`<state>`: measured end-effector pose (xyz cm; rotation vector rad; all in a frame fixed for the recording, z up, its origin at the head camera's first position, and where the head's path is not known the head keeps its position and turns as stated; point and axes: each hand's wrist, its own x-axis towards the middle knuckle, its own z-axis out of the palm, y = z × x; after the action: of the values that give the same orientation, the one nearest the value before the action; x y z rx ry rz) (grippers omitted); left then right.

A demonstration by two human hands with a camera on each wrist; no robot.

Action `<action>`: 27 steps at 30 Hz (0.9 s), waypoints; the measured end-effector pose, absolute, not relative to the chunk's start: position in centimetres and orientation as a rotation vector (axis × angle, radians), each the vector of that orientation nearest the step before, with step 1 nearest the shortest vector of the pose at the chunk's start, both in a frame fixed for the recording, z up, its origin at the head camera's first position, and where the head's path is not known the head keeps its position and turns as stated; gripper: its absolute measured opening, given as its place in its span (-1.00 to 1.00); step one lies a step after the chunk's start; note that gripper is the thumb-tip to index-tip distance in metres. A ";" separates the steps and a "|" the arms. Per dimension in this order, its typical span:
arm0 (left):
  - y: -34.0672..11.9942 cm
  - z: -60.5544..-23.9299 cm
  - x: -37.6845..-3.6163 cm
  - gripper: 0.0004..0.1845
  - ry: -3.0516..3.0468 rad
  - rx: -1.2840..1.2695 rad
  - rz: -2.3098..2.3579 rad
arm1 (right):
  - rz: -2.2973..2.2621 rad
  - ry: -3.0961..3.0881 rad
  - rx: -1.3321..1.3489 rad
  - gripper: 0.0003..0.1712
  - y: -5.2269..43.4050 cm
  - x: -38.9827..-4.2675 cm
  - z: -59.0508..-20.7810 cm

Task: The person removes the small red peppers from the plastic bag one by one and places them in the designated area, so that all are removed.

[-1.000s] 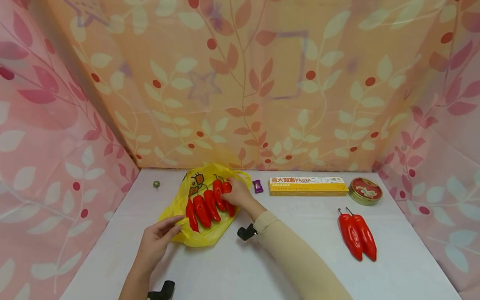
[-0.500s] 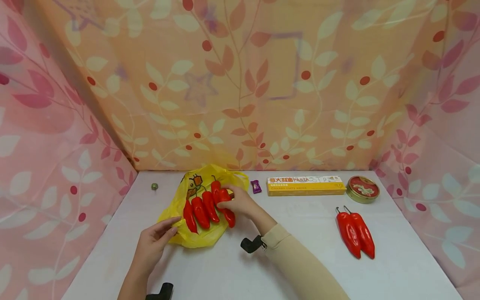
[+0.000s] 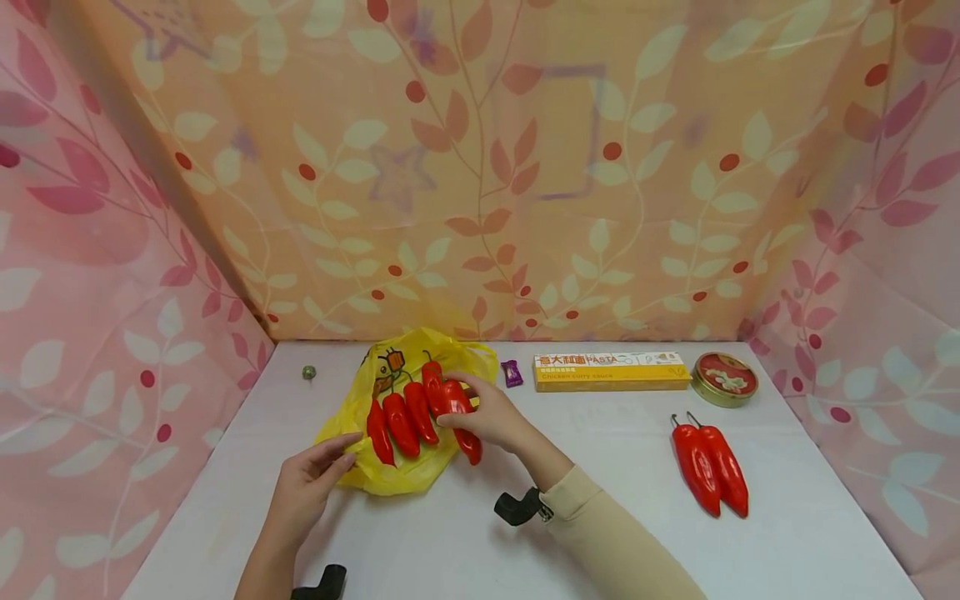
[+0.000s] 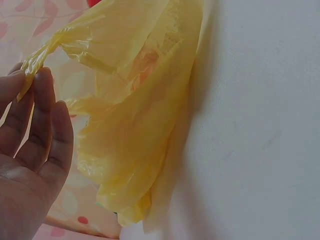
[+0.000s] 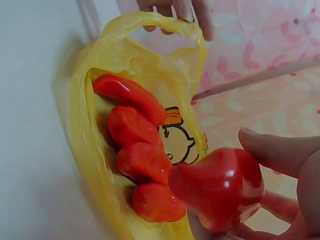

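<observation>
Inside the yellow bag [image 3: 405, 467] lie four red peppers [image 3: 400, 423]. At its right edge the right hand [image 3: 491, 417] grips a fifth pepper [image 3: 461, 412]. The left hand [image 3: 303, 483] pinches the bag's near edge with nearly straight fingers.

Red pepper [image 3: 459, 412]: glossy, tapered, held lifted at the bag's right edge. Yellow plastic bag [image 3: 408, 475]: crumpled, cartoon print, flat on tabletop; four red peppers [image 3: 401, 417] lie inside, side by side.

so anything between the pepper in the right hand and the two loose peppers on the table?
Nothing visible. The right hand grips one red pepper over the yellow bag; bare table lies between it and the two peppers.
</observation>
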<state>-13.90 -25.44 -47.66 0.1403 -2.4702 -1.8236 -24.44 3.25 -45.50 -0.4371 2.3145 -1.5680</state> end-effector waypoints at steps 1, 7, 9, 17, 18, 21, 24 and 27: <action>-25.4 -47.6 -13.9 -0.65 -2.474 0.144 -1.823 | -1.565 2.320 -0.434 -0.17 3.5 -24.3 -45.4; -25.3 -47.7 -13.9 -0.65 -2.478 0.146 -1.819 | -1.565 2.340 -0.391 -0.22 5.3 -23.9 -44.6; -25.4 -47.8 -13.9 -0.65 -2.476 0.139 -1.813 | -1.579 2.335 -0.387 -0.24 5.9 -23.8 -44.4; -25.5 -48.1 -13.7 -0.65 -2.411 0.051 -1.845 | -1.634 2.306 -0.362 -0.25 7.6 -23.7 -44.6; -25.5 -48.0 -13.7 -0.65 -2.405 0.050 -1.852 | -1.638 2.314 -0.344 -0.26 7.9 -23.7 -44.7; -25.4 -48.0 -13.8 -0.65 -2.404 0.040 -1.846 | -1.669 2.332 -0.296 -0.25 8.7 -23.6 -44.7; -25.4 -48.0 -13.8 -0.65 -2.405 0.037 -1.843 | -1.695 2.352 -0.249 -0.23 9.4 -23.5 -44.6; -25.4 -48.0 -13.8 -0.65 -2.404 0.034 -1.841 | -1.695 2.389 -0.215 -0.22 10.2 -23.5 -44.5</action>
<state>-13.78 -25.40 -47.97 0.0341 -2.4039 -1.8408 -23.48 10.17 -44.50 -0.2146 2.3889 -1.6947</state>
